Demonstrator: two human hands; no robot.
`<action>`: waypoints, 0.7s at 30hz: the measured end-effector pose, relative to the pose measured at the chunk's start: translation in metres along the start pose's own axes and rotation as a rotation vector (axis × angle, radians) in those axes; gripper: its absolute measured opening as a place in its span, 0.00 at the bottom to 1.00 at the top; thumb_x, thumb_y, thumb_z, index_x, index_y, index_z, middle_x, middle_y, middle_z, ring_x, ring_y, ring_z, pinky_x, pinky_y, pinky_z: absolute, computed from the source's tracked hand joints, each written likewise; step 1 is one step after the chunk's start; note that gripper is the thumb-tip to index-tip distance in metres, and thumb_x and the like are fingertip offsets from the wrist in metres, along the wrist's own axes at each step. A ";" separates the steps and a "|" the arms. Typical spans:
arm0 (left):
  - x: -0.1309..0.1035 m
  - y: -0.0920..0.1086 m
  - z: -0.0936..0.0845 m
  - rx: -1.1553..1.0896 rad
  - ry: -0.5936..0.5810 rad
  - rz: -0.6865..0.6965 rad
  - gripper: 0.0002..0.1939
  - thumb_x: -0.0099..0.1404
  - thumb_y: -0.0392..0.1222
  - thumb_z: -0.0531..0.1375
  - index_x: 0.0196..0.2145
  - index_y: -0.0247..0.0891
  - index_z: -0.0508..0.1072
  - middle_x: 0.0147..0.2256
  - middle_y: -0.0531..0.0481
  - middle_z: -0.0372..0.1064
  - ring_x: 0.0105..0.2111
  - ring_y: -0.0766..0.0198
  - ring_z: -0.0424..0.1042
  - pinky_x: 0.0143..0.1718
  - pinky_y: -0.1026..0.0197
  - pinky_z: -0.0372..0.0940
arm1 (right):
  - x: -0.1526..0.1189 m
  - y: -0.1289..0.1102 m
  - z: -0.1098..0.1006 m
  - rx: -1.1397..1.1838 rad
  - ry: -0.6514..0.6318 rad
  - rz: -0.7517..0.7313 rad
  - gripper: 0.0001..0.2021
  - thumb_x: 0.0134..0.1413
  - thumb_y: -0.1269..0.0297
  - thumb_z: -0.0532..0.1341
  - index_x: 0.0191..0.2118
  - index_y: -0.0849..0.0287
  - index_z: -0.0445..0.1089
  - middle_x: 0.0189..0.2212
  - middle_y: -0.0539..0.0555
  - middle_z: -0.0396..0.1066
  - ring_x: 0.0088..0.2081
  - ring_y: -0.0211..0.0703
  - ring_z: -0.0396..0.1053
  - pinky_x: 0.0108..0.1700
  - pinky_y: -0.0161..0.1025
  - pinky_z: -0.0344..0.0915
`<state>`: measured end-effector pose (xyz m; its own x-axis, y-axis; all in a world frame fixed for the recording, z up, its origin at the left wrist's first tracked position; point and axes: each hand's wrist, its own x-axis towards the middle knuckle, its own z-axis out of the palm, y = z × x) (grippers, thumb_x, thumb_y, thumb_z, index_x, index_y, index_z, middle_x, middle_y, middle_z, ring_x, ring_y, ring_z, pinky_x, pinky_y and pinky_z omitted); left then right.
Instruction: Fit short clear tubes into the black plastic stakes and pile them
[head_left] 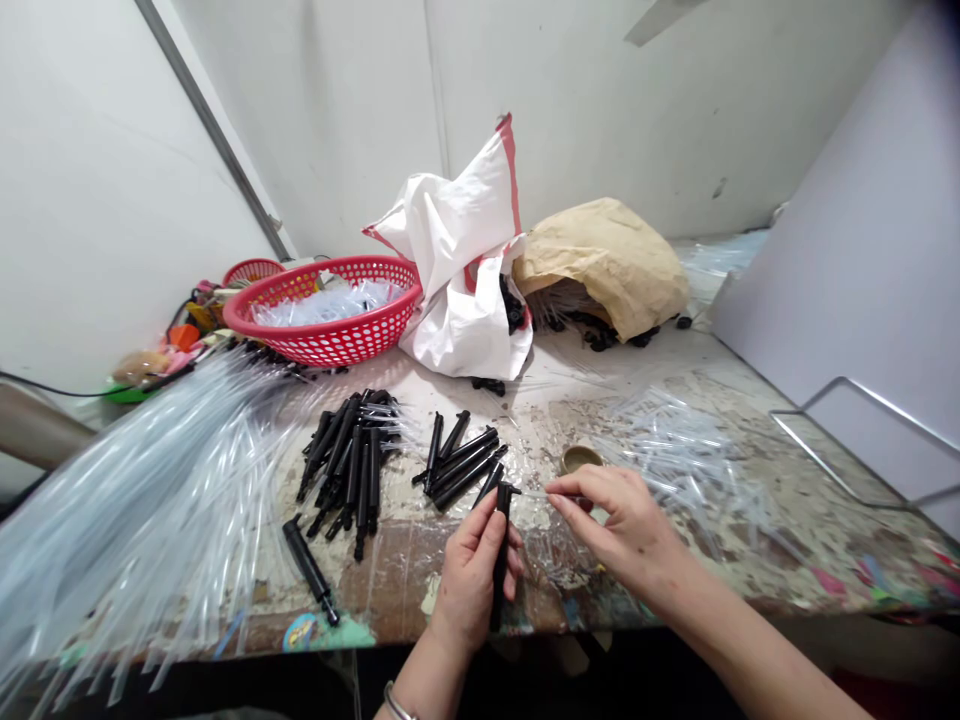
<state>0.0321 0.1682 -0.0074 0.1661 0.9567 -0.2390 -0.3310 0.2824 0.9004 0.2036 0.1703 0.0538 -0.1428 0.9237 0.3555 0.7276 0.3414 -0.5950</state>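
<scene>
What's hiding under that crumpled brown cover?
Black pieces and what look like thin clear tubes show at the front edge of the brown cover. It hides whatever's further back, so that can't be seen.

Red basket (322, 348): perforated, at your bench (420, 540)'s back left.
White sack (457, 220): red-edged, slumped just right of the basket.
Tan wrapping (607, 265): crumpled, beside the sack.
Pale panel (840, 290): stands to your right, a bent metal rod (841, 380) before it.
Round sticker (301, 632): on the near edge, to your left.
</scene>
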 end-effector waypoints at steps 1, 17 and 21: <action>0.000 0.000 0.000 -0.001 -0.001 0.001 0.26 0.58 0.50 0.60 0.53 0.38 0.66 0.24 0.54 0.67 0.14 0.74 0.61 0.13 0.71 0.53 | 0.000 0.000 0.000 0.008 0.000 -0.001 0.06 0.56 0.65 0.56 0.32 0.56 0.70 0.26 0.49 0.71 0.29 0.37 0.67 0.41 0.42 0.54; 0.001 -0.004 -0.002 0.009 -0.050 -0.006 0.25 0.59 0.48 0.60 0.53 0.38 0.67 0.25 0.53 0.65 0.16 0.76 0.57 0.12 0.72 0.49 | -0.003 0.005 0.020 -0.013 -0.163 -0.060 0.13 0.61 0.66 0.48 0.30 0.59 0.68 0.26 0.52 0.70 0.30 0.40 0.67 0.33 0.36 0.60; 0.000 -0.001 -0.002 0.058 -0.083 -0.019 0.24 0.59 0.49 0.59 0.52 0.38 0.68 0.25 0.53 0.63 0.16 0.76 0.56 0.12 0.72 0.48 | -0.003 0.006 0.018 -0.025 -0.190 -0.064 0.14 0.61 0.65 0.48 0.30 0.60 0.68 0.26 0.54 0.70 0.30 0.41 0.67 0.34 0.37 0.61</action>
<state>0.0305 0.1678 -0.0094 0.2493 0.9414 -0.2273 -0.2728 0.2935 0.9162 0.1964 0.1726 0.0356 -0.3116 0.9172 0.2483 0.7291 0.3983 -0.5566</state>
